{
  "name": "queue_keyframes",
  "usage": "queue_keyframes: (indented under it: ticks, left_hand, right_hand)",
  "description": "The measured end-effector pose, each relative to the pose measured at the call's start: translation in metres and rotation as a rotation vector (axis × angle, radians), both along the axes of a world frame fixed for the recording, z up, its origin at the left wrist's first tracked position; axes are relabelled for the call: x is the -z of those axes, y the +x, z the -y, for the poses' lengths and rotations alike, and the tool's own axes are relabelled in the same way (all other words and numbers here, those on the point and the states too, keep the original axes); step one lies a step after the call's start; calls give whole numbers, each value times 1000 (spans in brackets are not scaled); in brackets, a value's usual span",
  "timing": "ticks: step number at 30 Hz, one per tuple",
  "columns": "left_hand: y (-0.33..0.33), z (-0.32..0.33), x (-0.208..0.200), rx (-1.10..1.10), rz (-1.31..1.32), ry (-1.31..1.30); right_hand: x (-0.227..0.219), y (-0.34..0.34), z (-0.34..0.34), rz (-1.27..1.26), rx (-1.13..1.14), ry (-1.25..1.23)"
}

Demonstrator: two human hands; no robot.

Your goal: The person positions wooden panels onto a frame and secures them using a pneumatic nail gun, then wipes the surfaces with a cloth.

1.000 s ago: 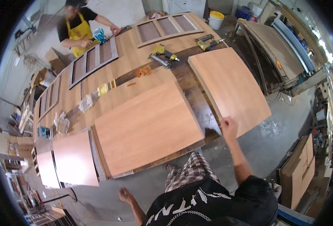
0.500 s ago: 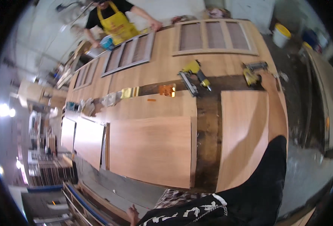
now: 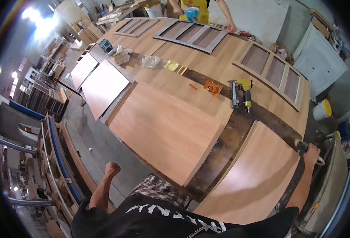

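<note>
My right hand (image 3: pixel 312 154) is at the table's right edge, closed round a yellow-and-dark nail gun (image 3: pixel 300 144), mostly hidden by the hand and the edge. Beside it lies a stack of thin wood panels (image 3: pixel 250 174). My left hand (image 3: pixel 112 169) is closed and hangs off the near side of the table, apart from everything; nothing shows in it. A second nail gun (image 3: pixel 246 93), yellow and black, lies on the dark strip across the table. Left of it are orange nail strips (image 3: pixel 213 89). A larger panel stack (image 3: pixel 167 131) covers the table's middle.
Framed panels (image 3: pixel 268 71) lie along the far side, with a grey one (image 3: pixel 190 35) before a co-worker in a yellow apron (image 3: pixel 200 10), whose hand holds a blue tool (image 3: pixel 191 14). Pale panels (image 3: pixel 103 85) lean at left. A white bucket (image 3: pixel 322 110) stands at right.
The view has swung right. My right hand has drawn the nail gun back from the dark strip to the table's right edge. My left hand has risen further into view.
</note>
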State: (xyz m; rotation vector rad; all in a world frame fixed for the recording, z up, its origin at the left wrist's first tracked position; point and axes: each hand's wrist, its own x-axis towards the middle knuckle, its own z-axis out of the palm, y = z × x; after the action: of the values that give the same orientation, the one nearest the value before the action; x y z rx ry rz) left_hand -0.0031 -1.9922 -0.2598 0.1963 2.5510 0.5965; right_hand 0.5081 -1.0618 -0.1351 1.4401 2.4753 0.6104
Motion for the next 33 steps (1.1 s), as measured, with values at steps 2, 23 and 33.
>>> queue_keyframes:
  ticks: [2,23,33]
  left_hand:
    - [-14,-45,-6,116,-14,-251]
    - [-34,209,172,-120,472,630]
    - [-113,7,40,-3,-59,360]
  right_hand:
    - [-34,56,40,35,114,132]
    - [-74,44,675,-1640,916,-540]
    - [-13,-84,662,-2262,758,-954]
